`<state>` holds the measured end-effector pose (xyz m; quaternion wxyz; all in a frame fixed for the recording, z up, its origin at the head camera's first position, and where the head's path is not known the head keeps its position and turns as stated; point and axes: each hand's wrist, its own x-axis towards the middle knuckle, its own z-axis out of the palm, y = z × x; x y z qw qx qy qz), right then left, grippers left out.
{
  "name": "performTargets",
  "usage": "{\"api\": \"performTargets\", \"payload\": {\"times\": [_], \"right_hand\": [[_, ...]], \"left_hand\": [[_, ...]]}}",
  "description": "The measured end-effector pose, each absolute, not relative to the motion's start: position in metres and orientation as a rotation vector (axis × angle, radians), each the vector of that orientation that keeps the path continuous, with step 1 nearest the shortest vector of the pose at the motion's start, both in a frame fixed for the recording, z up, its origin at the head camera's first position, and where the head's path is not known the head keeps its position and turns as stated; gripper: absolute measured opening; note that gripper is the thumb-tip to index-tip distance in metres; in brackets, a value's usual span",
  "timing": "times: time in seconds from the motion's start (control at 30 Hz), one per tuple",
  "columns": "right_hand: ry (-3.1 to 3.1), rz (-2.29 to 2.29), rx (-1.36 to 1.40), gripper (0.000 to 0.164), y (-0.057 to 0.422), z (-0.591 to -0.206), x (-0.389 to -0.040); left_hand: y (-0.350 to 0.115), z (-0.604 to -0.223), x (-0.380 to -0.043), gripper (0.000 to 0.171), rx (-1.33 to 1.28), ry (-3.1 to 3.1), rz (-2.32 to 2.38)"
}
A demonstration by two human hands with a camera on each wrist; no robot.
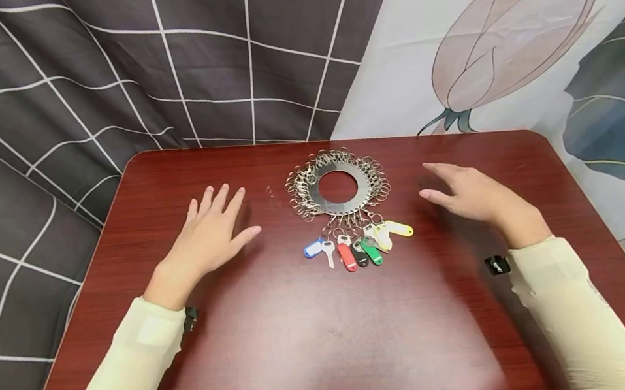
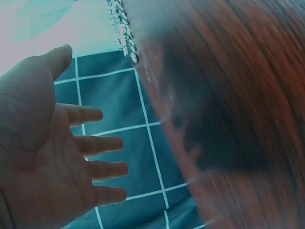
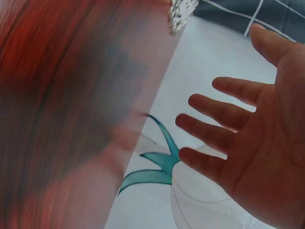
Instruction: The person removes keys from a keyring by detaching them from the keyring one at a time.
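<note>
Metal ring, tags fanned nearward, long axes splayed, keys apparently likewise

Checked cloth and floral cloth make this table a curtained nook.

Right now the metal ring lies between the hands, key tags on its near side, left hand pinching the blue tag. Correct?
Not the pinch: the head view shows the left hand apart from the blue tag, its fingers spread and holding nothing. The rest stands: metal ring between that hand and the right hand, key tags on its near side.
</note>
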<state>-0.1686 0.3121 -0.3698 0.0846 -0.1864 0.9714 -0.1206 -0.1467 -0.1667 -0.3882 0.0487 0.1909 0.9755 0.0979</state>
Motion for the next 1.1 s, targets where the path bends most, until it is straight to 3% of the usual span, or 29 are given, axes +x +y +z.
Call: {"api": "performTargets", "payload": {"times": [0.63,1.1], "right_hand": [[2.941,-0.438,-0.66,0.059,0.282,-0.381,-0.164],[2.896,-0.504,-0.775,0.032,0.258,-0.39,-0.166]], "left_hand": [[-0.139,-0.392,-0.141,0.078,0.646,2.992,0.323],[-0.115,-0.393,-0.139,0.073,0.711,2.977,0.366]]}}
